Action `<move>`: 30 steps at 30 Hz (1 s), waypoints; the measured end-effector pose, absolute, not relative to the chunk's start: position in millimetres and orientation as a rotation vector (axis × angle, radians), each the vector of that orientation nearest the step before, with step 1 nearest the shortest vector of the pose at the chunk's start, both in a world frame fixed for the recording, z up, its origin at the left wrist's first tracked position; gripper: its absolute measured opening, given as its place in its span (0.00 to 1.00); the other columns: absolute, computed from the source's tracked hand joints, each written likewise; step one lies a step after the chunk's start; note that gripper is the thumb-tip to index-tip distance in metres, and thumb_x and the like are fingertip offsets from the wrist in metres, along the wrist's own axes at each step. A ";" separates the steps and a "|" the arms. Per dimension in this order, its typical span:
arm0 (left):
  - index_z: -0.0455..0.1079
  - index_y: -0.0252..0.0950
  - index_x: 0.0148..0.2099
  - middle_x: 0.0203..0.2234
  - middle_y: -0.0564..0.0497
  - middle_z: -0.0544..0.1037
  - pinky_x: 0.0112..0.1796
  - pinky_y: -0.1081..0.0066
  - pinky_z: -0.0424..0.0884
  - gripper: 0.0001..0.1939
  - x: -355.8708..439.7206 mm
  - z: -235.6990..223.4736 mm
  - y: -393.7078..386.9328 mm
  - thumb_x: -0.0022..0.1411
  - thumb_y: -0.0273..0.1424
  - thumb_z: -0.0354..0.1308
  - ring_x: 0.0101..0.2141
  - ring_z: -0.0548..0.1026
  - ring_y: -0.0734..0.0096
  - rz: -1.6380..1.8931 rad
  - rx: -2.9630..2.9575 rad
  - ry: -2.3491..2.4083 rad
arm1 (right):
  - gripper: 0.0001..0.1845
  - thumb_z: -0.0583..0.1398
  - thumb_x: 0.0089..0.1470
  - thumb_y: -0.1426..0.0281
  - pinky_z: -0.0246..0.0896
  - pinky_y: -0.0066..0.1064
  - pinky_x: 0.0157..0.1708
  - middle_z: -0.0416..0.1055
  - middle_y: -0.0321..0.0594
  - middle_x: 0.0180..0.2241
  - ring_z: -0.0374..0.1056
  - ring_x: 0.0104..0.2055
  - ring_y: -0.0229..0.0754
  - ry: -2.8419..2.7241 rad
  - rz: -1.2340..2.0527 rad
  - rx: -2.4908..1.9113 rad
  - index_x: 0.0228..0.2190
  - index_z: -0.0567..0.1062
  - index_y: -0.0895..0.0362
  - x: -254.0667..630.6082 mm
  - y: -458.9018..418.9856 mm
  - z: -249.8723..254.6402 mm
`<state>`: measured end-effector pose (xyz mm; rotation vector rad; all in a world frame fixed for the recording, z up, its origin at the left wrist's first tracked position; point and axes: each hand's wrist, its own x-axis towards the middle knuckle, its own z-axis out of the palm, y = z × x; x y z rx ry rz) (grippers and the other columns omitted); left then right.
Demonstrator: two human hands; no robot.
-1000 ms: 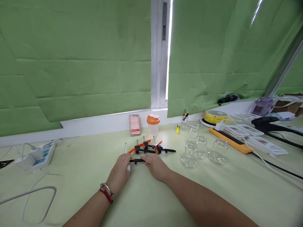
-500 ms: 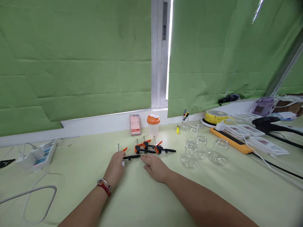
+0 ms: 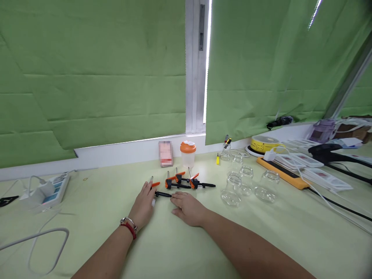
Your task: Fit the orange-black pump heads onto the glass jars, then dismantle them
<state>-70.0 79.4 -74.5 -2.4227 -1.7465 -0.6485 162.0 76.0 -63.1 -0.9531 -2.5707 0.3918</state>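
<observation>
Black-and-orange bar clamp (image 3: 163,194) low on pale green tabletop (image 3: 101,224), between hands. Left hand (image 3: 142,205) draped over clamp's head end; finger closure hidden, cannot tell. Right hand (image 3: 190,209) palm down, thumb apart from fingers, fingertips at bar's far tip; firm contact unconfirmed. Progress: three similar black-and-orange clamps (image 3: 193,182) lie grouped beyond, unheld; fourth not released, its handling judged unfinished. Clear glass jars (image 3: 231,193) stand to right, untouched.

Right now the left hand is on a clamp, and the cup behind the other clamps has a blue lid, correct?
Not quite: the lid is orange, not blue, as the head view shows. The left hand is on a clamp, and the cup stands behind the other clamps.
</observation>
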 end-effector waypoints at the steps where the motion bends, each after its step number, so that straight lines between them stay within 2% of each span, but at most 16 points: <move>1: 0.64 0.31 0.53 0.63 0.40 0.50 0.58 0.53 0.54 0.20 -68.2 -74.1 78.1 0.59 0.21 0.45 0.63 0.45 0.50 -0.610 -2.413 -1.748 | 0.27 0.52 0.58 0.62 0.47 0.43 0.60 0.58 0.51 0.59 0.52 0.61 0.52 -2.587 0.386 -0.964 0.56 0.64 0.62 161.7 75.0 -62.7; 6: 0.62 0.31 0.57 0.65 0.39 0.44 0.55 0.49 0.56 0.22 -60.4 -70.7 71.8 0.62 0.29 0.47 0.63 0.41 0.45 -0.539 -2.346 -1.783 | 0.29 0.49 0.59 0.60 0.42 0.47 0.60 0.53 0.51 0.61 0.46 0.64 0.55 -2.623 0.369 -1.005 0.58 0.61 0.62 159.9 71.3 -61.6; 12: 0.57 0.33 0.62 0.65 0.39 0.43 0.55 0.49 0.56 0.26 -55.7 -69.3 67.5 0.63 0.34 0.45 0.63 0.39 0.45 -0.522 -2.313 -1.830 | 0.31 0.47 0.60 0.57 0.38 0.48 0.61 0.48 0.50 0.63 0.42 0.65 0.54 -2.646 0.386 -1.031 0.59 0.57 0.61 159.8 71.9 -63.3; 18: 0.50 0.33 0.65 0.66 0.39 0.42 0.55 0.51 0.55 0.30 -55.9 -74.7 69.4 0.63 0.37 0.45 0.64 0.38 0.47 -0.522 -2.268 -1.859 | 0.29 0.48 0.60 0.58 0.40 0.47 0.60 0.52 0.51 0.62 0.45 0.64 0.54 -2.626 0.326 -1.012 0.58 0.60 0.60 159.1 70.1 -63.5; 22: 0.49 0.32 0.65 0.65 0.38 0.42 0.56 0.51 0.54 0.31 -56.0 -75.6 68.9 0.63 0.38 0.45 0.64 0.39 0.48 -0.537 -2.252 -1.871 | 0.19 0.50 0.59 0.64 0.52 0.42 0.54 0.66 0.50 0.52 0.59 0.55 0.50 -2.566 0.216 -0.974 0.46 0.72 0.61 160.7 68.4 -55.1; 24: 0.49 0.31 0.65 0.65 0.38 0.42 0.56 0.51 0.54 0.31 -55.0 -74.0 67.4 0.63 0.38 0.45 0.64 0.40 0.49 -0.534 -2.250 -1.877 | 0.15 0.50 0.57 0.71 0.56 0.39 0.51 0.70 0.49 0.46 0.63 0.49 0.48 -2.468 0.141 -1.006 0.41 0.74 0.60 165.2 71.4 -51.1; 27: 0.50 0.30 0.65 0.65 0.37 0.42 0.56 0.51 0.54 0.31 -53.1 -71.0 65.2 0.63 0.38 0.45 0.64 0.40 0.50 -0.536 -2.239 -1.875 | 0.19 0.51 0.49 0.81 0.53 0.40 0.53 0.67 0.49 0.46 0.59 0.50 0.48 -2.206 -0.006 -1.142 0.42 0.71 0.60 178.8 81.3 -49.7; 30: 0.50 0.30 0.65 0.65 0.37 0.42 0.56 0.51 0.54 0.31 -51.3 -68.5 63.8 0.62 0.37 0.46 0.64 0.40 0.50 -0.537 -2.209 -1.864 | 0.24 0.50 0.44 0.85 0.51 0.39 0.54 0.66 0.49 0.47 0.57 0.51 0.48 -2.021 -0.020 -1.393 0.43 0.70 0.60 196.3 92.4 -55.1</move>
